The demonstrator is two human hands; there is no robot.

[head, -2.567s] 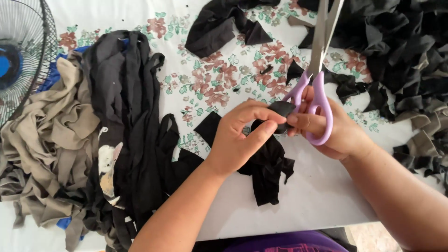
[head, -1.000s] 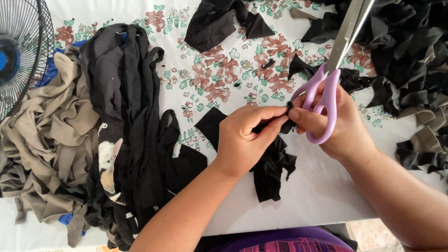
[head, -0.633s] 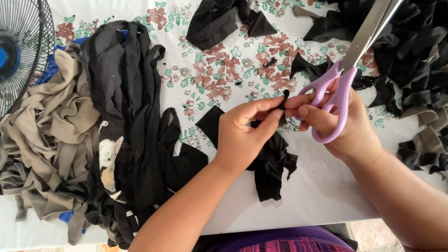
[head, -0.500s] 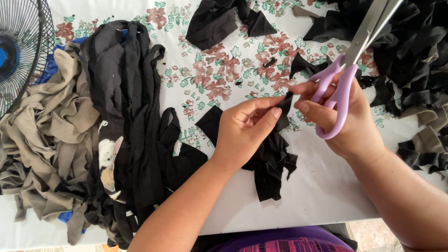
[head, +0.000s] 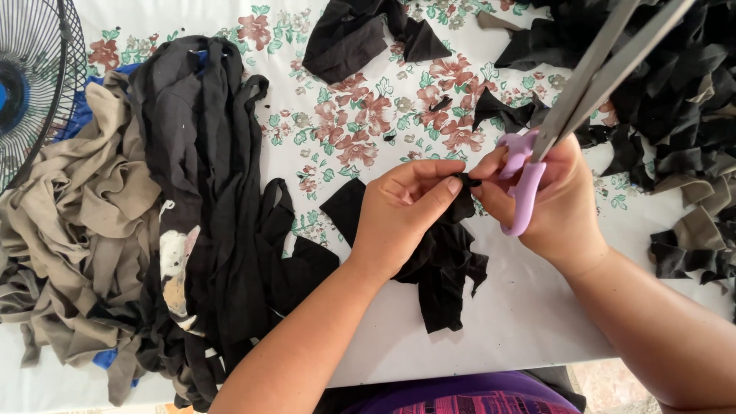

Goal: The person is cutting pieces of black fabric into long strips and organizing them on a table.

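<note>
A limp, crumpled black fabric scrap lies on the worktop, its top edge pinched by the left hand fingers. The right hand fingers grip lilac-handled scissors, blades slightly parted, pointing away.

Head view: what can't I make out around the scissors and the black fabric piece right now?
- Scissors: blade tips cut off by the top edge.
- Black fabric piece: the pinched end is hidden by the left hand fingers.
- Right hand: its fingers inside the purple handle are partly hidden.
- Fan: cut off by the left edge.
</note>
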